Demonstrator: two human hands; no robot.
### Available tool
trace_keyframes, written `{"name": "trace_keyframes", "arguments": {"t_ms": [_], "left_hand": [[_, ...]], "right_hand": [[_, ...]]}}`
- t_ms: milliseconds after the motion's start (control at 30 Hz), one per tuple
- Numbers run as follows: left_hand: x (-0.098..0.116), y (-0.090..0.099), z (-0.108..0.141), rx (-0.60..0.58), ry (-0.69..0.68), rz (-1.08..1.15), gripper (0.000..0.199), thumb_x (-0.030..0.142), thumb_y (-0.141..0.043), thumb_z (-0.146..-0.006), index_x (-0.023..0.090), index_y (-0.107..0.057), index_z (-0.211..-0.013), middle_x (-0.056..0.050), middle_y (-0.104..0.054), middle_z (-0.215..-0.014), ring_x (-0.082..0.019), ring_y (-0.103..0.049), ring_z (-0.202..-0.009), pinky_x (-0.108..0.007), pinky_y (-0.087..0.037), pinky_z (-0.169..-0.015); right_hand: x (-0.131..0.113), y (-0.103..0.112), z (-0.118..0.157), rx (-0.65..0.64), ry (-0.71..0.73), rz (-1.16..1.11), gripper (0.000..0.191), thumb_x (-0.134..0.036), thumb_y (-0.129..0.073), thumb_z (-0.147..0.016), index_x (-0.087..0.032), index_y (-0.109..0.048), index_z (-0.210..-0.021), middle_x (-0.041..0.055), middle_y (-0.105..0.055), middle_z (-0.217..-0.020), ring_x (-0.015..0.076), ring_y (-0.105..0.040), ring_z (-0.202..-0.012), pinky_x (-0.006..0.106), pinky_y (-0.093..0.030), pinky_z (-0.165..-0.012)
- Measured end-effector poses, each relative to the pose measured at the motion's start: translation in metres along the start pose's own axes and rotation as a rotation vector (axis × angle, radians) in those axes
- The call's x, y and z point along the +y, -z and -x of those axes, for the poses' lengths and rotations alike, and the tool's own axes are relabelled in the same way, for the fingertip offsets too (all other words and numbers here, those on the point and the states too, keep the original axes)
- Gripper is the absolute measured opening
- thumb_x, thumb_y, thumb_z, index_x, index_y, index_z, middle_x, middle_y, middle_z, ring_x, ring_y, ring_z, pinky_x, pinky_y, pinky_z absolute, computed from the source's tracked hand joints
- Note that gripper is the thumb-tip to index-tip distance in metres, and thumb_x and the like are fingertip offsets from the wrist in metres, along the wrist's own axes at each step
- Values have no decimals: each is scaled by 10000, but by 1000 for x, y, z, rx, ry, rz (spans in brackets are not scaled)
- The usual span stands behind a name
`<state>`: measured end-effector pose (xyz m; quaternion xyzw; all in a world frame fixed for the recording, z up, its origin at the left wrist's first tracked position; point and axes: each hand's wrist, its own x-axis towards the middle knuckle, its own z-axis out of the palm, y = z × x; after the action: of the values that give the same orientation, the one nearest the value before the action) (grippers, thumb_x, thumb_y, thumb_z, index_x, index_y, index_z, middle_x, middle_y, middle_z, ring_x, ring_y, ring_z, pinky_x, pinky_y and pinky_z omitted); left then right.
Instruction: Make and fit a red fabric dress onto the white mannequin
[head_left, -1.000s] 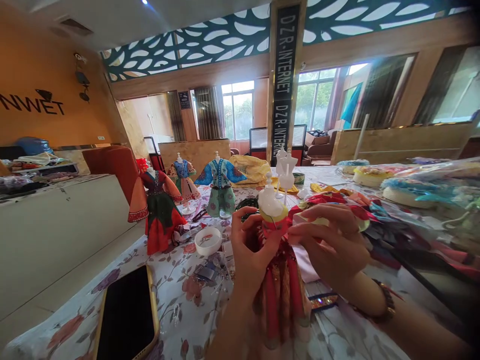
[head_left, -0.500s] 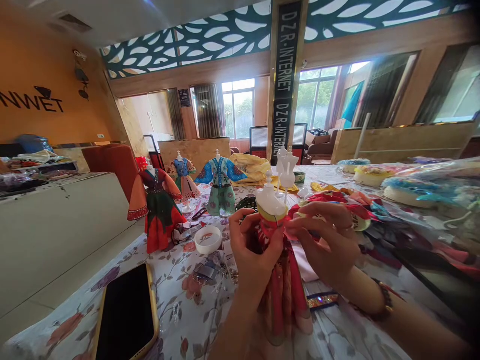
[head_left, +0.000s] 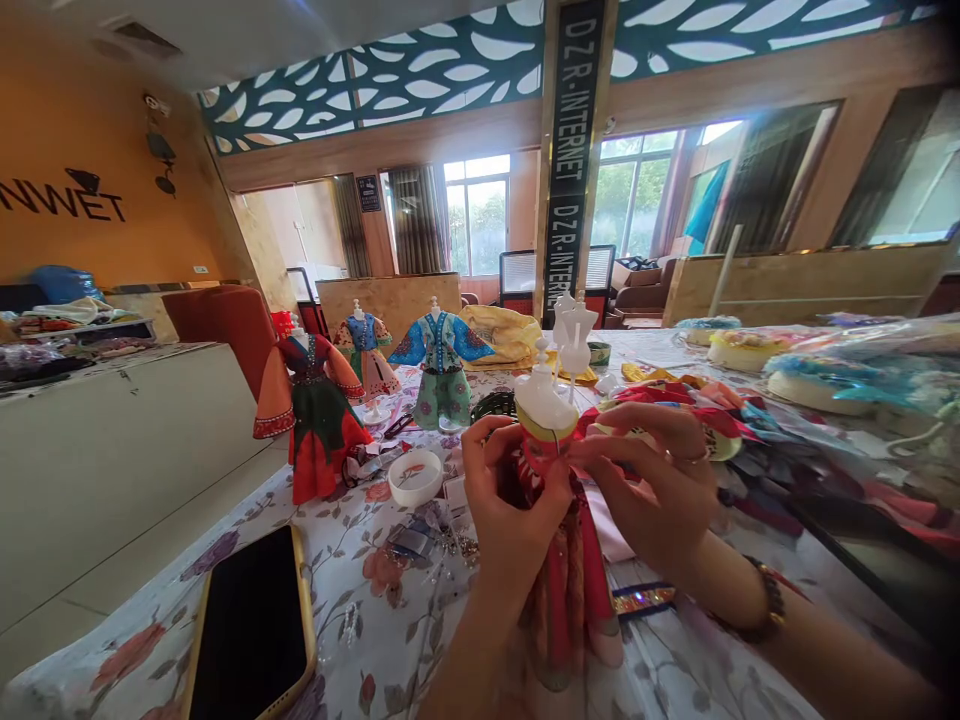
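A small white mannequin (head_left: 541,400) wears a red dress (head_left: 570,590) with a yellow band at the top edge of the bodice. My left hand (head_left: 514,500) wraps round the bodice from the left, its thumb pressing on the front. On the right side, my right hand (head_left: 660,480) pinches at the same upper front edge, thumb and forefinger together. Whatever lies between those fingertips is too small to make out. The long skirt hangs below both hands. Under my right wrist lies a jewelled strip (head_left: 643,600).
A phone (head_left: 251,625) lies front left, with a white bowl (head_left: 415,478) and loose beads beyond it. Dressed mannequins, including one in red and green (head_left: 315,410) and one in blue (head_left: 437,350), stand behind. Fabrics (head_left: 780,460) are heaped at the right.
My right fingertips have shifted slightly left along the bodice's upper edge. The left hand still holds the dress, and the mannequin has barely moved.
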<state>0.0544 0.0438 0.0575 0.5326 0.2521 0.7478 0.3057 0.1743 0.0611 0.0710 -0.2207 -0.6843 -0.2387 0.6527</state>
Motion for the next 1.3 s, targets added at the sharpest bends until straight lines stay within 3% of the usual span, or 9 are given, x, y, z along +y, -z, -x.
{"name": "trace_keyframes", "arguments": {"t_ms": [433,700,1067,1300], "left_hand": [[2,-2,1,2,-23,6,440,88,-638,-700,248,-431,-1054,12,-616,-863,-128,-581,-745,-229,-458,-665],[0,-2,4,6,-66,-24,462,97,-630,-710,258,-420,-1088,14,-588,-866,-131,-572,-746,-228,-453,-662],[2,-4,4,17,-52,-6,496,90,-639,-702,255,-389,-1097,15,-588,-849,-122,-566,-714,-211,-450,-629],[1,-2,3,28,-78,-30,483,101,-650,-691,252,-406,-1079,31,-579,-808,-104,-544,-670,-186,-436,-589]], "right_hand": [[1,1,-2,11,39,30,156,-128,-665,-807,-283,-656,-809,13,-594,-938,166,-584,-814,327,-495,-705],[-1,7,-10,-55,84,60,134,-145,-684,-801,-266,-634,-830,31,-580,-956,186,-561,-833,347,-485,-708],[-5,9,-16,-81,-11,-26,160,-128,-722,-765,-277,-662,-762,16,-569,-957,171,-551,-852,328,-469,-692],[-7,9,-25,-27,-110,-42,171,-274,-740,-766,-221,-578,-785,32,-559,-909,175,-575,-839,328,-499,-723]]}}
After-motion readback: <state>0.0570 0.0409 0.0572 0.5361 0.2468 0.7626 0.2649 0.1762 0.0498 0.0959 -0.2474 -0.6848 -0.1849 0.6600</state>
